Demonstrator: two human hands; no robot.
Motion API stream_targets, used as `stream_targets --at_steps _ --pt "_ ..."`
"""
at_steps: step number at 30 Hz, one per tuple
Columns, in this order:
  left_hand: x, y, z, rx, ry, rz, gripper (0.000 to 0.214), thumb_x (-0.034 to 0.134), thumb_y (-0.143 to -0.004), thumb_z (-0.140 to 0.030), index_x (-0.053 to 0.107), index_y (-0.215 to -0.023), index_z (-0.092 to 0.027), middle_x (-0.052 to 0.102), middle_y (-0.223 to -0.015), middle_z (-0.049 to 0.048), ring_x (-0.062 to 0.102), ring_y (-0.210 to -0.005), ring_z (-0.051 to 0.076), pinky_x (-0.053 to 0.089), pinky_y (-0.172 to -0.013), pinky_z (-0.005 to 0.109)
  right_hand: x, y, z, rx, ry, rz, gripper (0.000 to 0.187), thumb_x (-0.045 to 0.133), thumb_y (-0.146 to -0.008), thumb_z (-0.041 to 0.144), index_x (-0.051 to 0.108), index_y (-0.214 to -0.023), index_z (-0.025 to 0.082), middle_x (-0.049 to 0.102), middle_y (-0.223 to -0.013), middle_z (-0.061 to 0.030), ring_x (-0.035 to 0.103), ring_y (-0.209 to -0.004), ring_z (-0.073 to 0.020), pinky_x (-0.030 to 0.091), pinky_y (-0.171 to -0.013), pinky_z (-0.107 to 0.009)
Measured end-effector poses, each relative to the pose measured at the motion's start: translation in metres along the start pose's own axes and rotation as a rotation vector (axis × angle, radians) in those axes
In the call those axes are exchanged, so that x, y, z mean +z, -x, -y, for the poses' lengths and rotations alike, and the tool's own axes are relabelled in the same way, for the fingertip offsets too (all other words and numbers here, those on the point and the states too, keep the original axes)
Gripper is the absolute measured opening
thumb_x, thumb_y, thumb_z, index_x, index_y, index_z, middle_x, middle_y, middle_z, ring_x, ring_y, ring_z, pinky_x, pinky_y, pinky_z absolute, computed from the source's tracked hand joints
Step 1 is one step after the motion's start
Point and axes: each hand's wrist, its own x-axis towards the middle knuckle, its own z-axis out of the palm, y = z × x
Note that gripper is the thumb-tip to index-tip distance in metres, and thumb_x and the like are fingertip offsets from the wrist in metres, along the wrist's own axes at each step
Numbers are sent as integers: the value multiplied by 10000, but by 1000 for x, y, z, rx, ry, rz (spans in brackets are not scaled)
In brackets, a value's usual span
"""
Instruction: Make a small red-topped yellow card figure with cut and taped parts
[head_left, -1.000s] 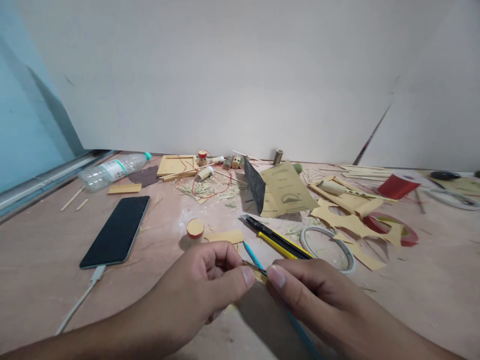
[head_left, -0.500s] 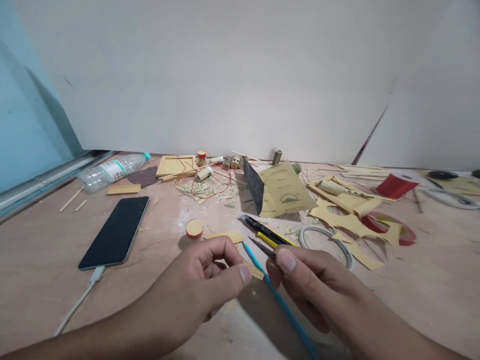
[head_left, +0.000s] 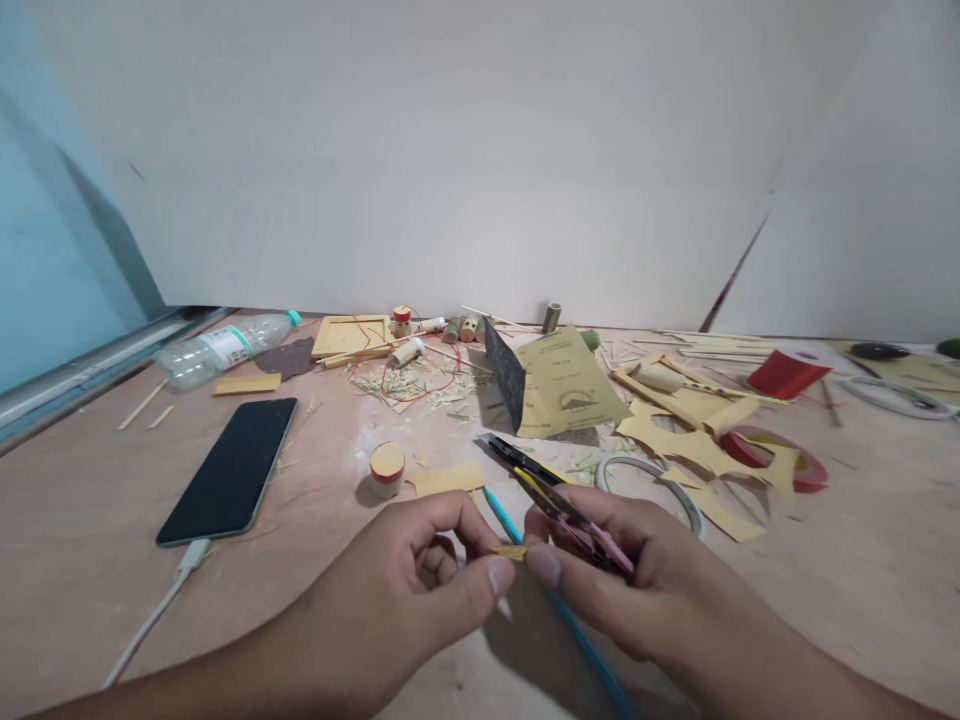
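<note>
- The left hand is pinching a small tan strip of paper-like material between thumb and forefinger, closed on it just above the pinkish wooden tabletop; a bit of red shows under the curled fingers, what it is I cannot tell.
- The right hand is closing around a slim cutting tool with a pink handle and dark blades, its thumb tip meeting the strip's other end.
- Whether that tool is scissors or a knife is not clear from this view.
- Judgement: the step looks like trimming the strip. Good practice would be holding it taut and level between the two thumbs, keeping the fingertips back from the blade, and cutting in one short, steady stroke.
- Judgement: the strip is tiny, so a light pinch near the cut line should be stopping it from twisting.
- A thin blue stick is lying on the tabletop under the hands.
- A yellow-and-black utility knife is lying just beyond.
- A short cylinder with a red band is standing near the left hand; a black smartphone on a white cable is lying well apart to the left.
</note>
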Motion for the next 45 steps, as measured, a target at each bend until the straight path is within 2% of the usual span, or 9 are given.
stream_targets --at_steps 4,9,12,15,20,27,35,40,45 --pt "-2 4 -8 118 -271 -75 282 692 -988 -497 704 -1094 -237 620 -874 -18 481 -678 126 360 -599 225 -1 0 -3 -11 29 14 279 691 -964 401 560 -792 224 385 -702 60 336 -653 -142 310 -576 -252" --pt "-6 8 -16 239 -530 -49 180 662 -1005 -363 760 -944 -225 657 -877 7 541 -727 146 384 -632 239 0 0 -5 -9 18 49 275 720 -958 413 594 -811 217 398 -688 65 336 -648 -133 288 -561 -242" --pt "-4 8 -12 145 -449 -30 182 669 -999 -373 720 -925 -215 597 -801 -24 472 -657 127 345 -588 236 -2 0 -6 -15 -33 27 417 742 -956 525 550 -755 214 368 -652 75 313 -597 -114 275 -524 -235" --pt "-1 6 -9 49 -250 -54 246 671 -991 -439 654 -897 -212 496 -706 -61 395 -621 124 293 -551 237 -4 1 -10 -17 -122 39 525 563 -1014 703 586 -811 219 306 -591 95 238 -497 -100 209 -433 -234" --pt "1 4 -11 71 -99 -116 276 655 -992 -426 604 -833 -206 525 -721 -51 443 -692 137 345 -623 234 -2 3 -11 40 -172 93 625 419 -1019 789 630 -885 216 284 -617 91 253 -496 -112 217 -417 -231" --pt "0 5 -10 117 -177 -61 299 565 -1048 -386 567 -806 -210 462 -691 -64 404 -654 131 334 -602 233 3 1 -7 -26 26 61 618 419 -1023 782 514 -770 227 385 -707 37 374 -656 -155 339 -550 -256" --pt "-2 5 -9 156 -335 -120 379 501 -1095 -452 655 -843 -214 564 -766 -35 505 -753 149 386 -686 240 5 1 -10 -42 18 85 614 372 -1041 774 494 -772 236 358 -682 48 330 -629 -158 305 -549 -276" --pt "-1 4 -6 168 -311 -72 369 502 -1098 -418 667 -842 -209 587 -782 -37 513 -763 145 399 -694 238 6 3 -8 -78 -18 79 609 391 -1036 773 508 -787 230 420 -754 23 387 -708 -172 352 -649 -289" --pt "-1 3 -5 184 -321 -5 343 515 -1091 -376 712 -872 -199 626 -798 -33 529 -759 138 410 -701 239 9 2 -8 -89 -63 111 558 395 -1071 714 495 -798 237 399 -744 36 347 -684 -166 346 -640 -283"
